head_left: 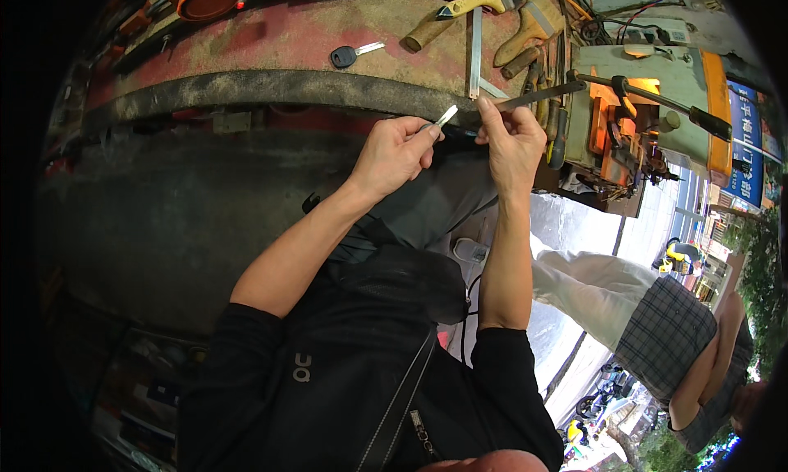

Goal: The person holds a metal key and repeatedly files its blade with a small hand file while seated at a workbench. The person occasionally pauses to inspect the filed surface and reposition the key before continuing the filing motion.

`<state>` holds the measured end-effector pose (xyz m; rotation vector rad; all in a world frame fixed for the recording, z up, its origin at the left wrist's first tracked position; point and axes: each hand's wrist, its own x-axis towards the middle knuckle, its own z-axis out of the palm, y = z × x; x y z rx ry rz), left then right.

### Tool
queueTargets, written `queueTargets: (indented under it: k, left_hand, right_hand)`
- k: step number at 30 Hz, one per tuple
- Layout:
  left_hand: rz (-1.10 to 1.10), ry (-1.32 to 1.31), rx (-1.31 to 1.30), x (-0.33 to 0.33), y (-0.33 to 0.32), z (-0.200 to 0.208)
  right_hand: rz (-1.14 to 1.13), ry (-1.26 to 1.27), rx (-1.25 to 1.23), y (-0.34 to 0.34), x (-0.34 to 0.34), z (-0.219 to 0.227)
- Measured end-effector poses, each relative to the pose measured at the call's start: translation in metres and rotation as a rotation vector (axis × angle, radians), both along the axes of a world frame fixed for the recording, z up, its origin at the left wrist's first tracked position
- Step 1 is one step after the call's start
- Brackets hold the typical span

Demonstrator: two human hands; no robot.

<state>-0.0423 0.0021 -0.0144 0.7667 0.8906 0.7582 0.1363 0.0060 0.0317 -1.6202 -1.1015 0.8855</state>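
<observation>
In front of my body, near the bench edge, my left hand [396, 156] pinches a key by its dark head. The key's pale metal blade [447, 116] points up and to the right. Just right of it, my right hand [514, 146] is closed, thumb and fingers around one end of a dark flat file [546, 94]. That file slants up to the right, and the fingers partly hide its near end. A gap separates the two hands. Another key [355, 55], black-headed with a metal blade, lies on the bench beyond my left hand.
The dusty red bench [287, 45] curves across the top. Brushes [529, 29], a metal square [475, 53] and several hand tools lie at its right. A key-cutting machine [624, 127] with black-gripped levers stands farther right. A person in a plaid shirt [666, 328] stands at the right.
</observation>
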Motion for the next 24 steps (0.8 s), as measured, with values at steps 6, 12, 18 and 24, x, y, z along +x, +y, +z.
queueTargets:
  k: [6, 12, 18, 24]
  left_hand:
    - [0.001, -0.013, -0.045, -0.002, -0.001, 0.001]
    - [-0.004, 0.014, -0.032, 0.0, 0.001, 0.001]
    - [-0.002, -0.006, -0.054, 0.0, 0.0, -0.002]
    - [-0.007, -0.038, -0.064, -0.001, 0.0, -0.002]
  right_hand:
    - [0.019, -0.029, 0.034, -0.017, 0.004, -0.002]
    - [0.041, -0.013, 0.131, -0.021, -0.004, -0.012]
    - [-0.001, 0.019, 0.147, -0.023, -0.009, -0.019]
    - [0.027, -0.016, 0.17, -0.024, -0.008, -0.022]
